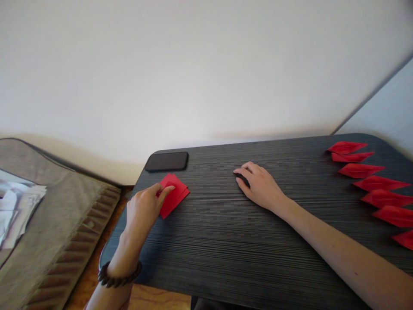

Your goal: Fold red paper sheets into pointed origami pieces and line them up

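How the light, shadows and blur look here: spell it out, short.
Head view: soft light, the wall pale, no harsh glare; head view: soft dark shadows beside the red folded pieces and on the table near the left hand; head view: papers at far left look smeared, any print unreadable; head view: the red sheets show little surface detail.

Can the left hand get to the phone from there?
Probably yes: the phone lies just beyond the left hand, with nothing on top. The red paper is flat, so it shouldn't block the way.
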### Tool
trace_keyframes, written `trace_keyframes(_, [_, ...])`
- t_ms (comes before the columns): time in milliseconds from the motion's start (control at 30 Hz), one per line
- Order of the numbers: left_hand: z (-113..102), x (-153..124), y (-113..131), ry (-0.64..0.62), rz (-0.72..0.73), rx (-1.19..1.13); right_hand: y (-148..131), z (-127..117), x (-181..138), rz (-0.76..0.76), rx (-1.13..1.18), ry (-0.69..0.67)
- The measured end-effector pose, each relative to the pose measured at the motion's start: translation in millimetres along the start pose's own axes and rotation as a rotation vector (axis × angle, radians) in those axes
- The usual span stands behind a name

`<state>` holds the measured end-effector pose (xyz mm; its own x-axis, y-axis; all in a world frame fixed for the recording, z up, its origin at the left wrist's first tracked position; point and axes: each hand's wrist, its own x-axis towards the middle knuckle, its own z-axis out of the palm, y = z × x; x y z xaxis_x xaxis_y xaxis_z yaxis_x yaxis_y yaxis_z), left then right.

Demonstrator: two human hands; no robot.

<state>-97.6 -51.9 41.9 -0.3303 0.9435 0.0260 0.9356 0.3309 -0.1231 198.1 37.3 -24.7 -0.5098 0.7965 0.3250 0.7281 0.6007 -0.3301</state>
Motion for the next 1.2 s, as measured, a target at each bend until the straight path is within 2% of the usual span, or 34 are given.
trace_keyframes(133, [-5,-4,4,0.081,0.015,-0.021,0,1,-1,0.004,-0.004,0.008])
trace_keyframes(333, [-26,-10,33,0.33,0.211,-0.15,-2,-1,-2,0.008,0.023,-0.002])
trace_keyframes(433, [-38,-13,48,0.387,0.269,-0.192,-3,-2,-3,0.004,0.093,-0.007])
trace_keyframes(533, [-44,-13,65,0.385,0.342,-0.35,0,-5,-3,-0.003,0.287,-0.007])
trace_keyframes(633, [-40,-5,84,0.271,0.337,-0.62,8,-9,-4,0.034,0.566,-0.022])
trace_keyframes(733, [-22,11,104,0.016,0.375,-0.924,16,-12,-9,0.126,0.759,-0.007])
trace_keyframes(867, [9,25,121,-0.402,0.349,-1.268,19,-16,-17,0.224,0.789,0.004])
trace_keyframes(967, [23,26,125,-0.608,0.3,-1.346,17,-18,-19,0.267,0.715,-0.006])
trace_keyframes(1067, [26,24,123,-0.722,0.3,-1.406,15,-20,-20,0.32,0.788,-0.005])
trace_keyframes(1200, [24,25,119,-0.733,0.274,-1.424,14,-25,-23,0.332,0.972,-0.127])
